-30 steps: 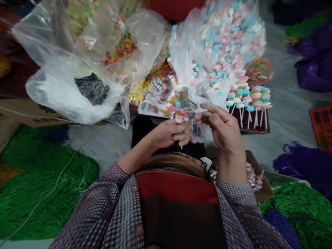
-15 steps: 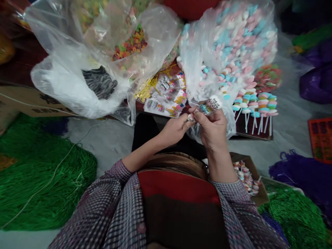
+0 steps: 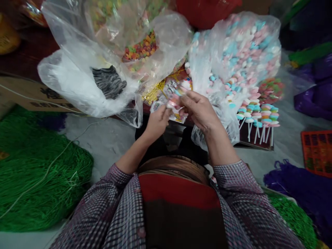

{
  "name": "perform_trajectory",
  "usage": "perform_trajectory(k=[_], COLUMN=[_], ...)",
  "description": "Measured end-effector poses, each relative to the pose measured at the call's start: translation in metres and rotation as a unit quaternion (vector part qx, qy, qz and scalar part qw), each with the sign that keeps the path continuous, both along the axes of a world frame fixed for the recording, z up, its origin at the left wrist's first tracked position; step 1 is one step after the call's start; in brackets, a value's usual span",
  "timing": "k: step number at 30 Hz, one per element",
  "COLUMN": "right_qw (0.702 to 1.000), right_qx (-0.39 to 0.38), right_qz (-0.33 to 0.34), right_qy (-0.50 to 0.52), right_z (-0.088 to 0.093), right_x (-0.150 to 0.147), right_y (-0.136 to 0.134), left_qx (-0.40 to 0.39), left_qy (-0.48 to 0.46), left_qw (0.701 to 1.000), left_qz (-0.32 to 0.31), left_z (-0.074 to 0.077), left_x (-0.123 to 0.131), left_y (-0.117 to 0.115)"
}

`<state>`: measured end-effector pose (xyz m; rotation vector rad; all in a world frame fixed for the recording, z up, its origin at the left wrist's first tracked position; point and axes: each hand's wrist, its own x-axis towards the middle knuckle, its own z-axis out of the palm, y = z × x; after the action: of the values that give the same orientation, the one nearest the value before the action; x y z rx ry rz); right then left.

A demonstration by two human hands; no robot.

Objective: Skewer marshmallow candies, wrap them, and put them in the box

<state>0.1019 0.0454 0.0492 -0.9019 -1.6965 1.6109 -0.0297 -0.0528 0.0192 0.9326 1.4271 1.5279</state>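
Just in front of the table edge, my two hands meet over a small marshmallow lollipop (image 3: 174,101), pink with a bit of blue and blurred by motion. My left hand (image 3: 158,120) pinches its lower end. Fingers of my right hand (image 3: 198,108) are closed on its upper right side. Whether a clear wrapper is around it, I cannot make out. Behind lie printed clear wrappers (image 3: 170,85) and gold twist ties (image 3: 150,95). Marshmallow lollipops on white sticks (image 3: 266,112) lie in a row at the table's right corner.
A bag of loose marshmallows (image 3: 249,45) and a bag of ring-shaped candies (image 3: 141,46) stand at the back. On the left is a bag of white sticks (image 3: 70,86). Green string heaps (image 3: 46,173), purple strands (image 3: 298,193) and an orange crate (image 3: 317,152) are around the table.
My hands have moved left and come over the printed wrappers. The held item has turned, and its printed wrapper face no longer shows. The view has shifted slightly.
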Motion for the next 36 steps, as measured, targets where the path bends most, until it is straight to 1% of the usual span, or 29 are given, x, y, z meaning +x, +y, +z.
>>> perform_trajectory(k=[2, 3, 4, 6, 8, 9, 11, 15, 19, 24, 28, 31, 33, 36], right_qw=[0.996, 0.986, 0.969, 0.919, 0.874, 0.861, 0.848, 0.835, 0.829, 0.851, 0.866, 0.871, 0.868, 0.864], right_qx=[0.073, 0.125, 0.182, 0.274, 0.317, 0.323, 0.323, 0.31, 0.305, 0.303, 0.304, 0.315, 0.319, 0.312], right_qz=[-0.001, -0.011, -0.019, -0.028, -0.034, -0.042, -0.056, -0.074, -0.073, -0.062, -0.084, -0.069, -0.06, -0.077], right_qy=[-0.059, -0.107, -0.165, -0.282, -0.366, -0.391, -0.417, -0.448, -0.464, -0.424, -0.388, -0.371, -0.375, -0.388], right_z=[-0.007, -0.011, -0.015, -0.024, -0.032, -0.036, -0.043, -0.049, -0.048, -0.043, -0.041, -0.045, -0.049, -0.056], right_x=[-0.019, -0.029, -0.039, -0.057, -0.07, -0.074, -0.08, -0.085, -0.087, -0.077, -0.069, -0.073, -0.08, -0.091], right_y=[0.016, 0.022, 0.028, 0.034, 0.036, 0.035, 0.035, 0.036, 0.042, 0.052, 0.057, 0.055, 0.052, 0.045], left_qx=[0.004, 0.009, 0.014, 0.015, 0.01, 0.006, 0.0, -0.011, -0.006, -0.006, -0.012, -0.009, -0.005, -0.006], left_qy=[-0.142, -0.194, -0.228, -0.267, -0.305, -0.316, -0.33, -0.342, -0.351, -0.353, -0.345, -0.344, -0.344, -0.343], left_qw=[0.989, 0.98, 0.972, 0.96, 0.948, 0.945, 0.94, 0.936, 0.933, 0.932, 0.935, 0.935, 0.935, 0.935], left_qz=[0.03, 0.046, 0.06, 0.078, 0.087, 0.087, 0.085, 0.085, 0.083, 0.079, 0.083, 0.087, 0.089, 0.093], left_z=[0.001, 0.002, 0.004, 0.009, 0.011, 0.012, 0.012, 0.009, 0.007, 0.004, 0.004, 0.004, 0.002, -0.001], left_x=[-0.014, -0.019, -0.023, -0.027, -0.028, -0.028, -0.028, -0.028, -0.029, -0.029, -0.029, -0.028, -0.028, -0.029], left_y=[0.0, -0.001, -0.001, -0.001, -0.002, -0.002, -0.002, 0.0, 0.002, 0.001, 0.001, 0.002, 0.003, 0.004])
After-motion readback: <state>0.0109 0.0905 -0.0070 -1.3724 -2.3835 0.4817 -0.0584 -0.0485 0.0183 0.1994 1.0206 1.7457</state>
